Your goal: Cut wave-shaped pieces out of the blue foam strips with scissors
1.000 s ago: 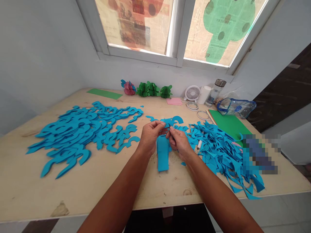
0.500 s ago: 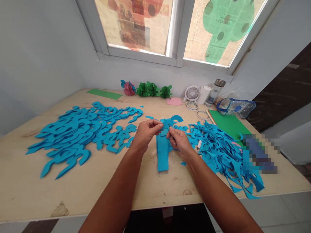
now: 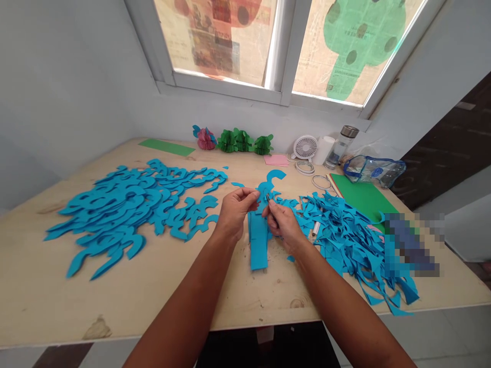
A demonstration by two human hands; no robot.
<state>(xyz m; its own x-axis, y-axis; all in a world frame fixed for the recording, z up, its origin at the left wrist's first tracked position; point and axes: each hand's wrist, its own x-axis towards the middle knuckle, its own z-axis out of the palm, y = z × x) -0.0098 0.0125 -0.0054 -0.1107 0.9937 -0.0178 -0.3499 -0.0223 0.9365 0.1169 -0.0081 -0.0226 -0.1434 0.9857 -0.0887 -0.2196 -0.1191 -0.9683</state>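
Observation:
My left hand pinches a piece of blue paper between thumb and fingers, its curved end sticking up beyond my hands. My right hand is closed round small dark scissors, mostly hidden by the fingers, with the tip against the paper. Below both hands, blue paper strips lie on the table. Wavy blue cut-outs are heaped to the left, and blue scraps are piled beside my right hand.
A pen lies by the scraps. Green sheets and a clear pouch are at the right. Along the back stand paper ornaments, a small fan, a bottle and tape rolls.
The blue paper has turned in my hands, so its curved end now stands higher. The dark scissors show more plainly. Both hands stay in nearly the same place.

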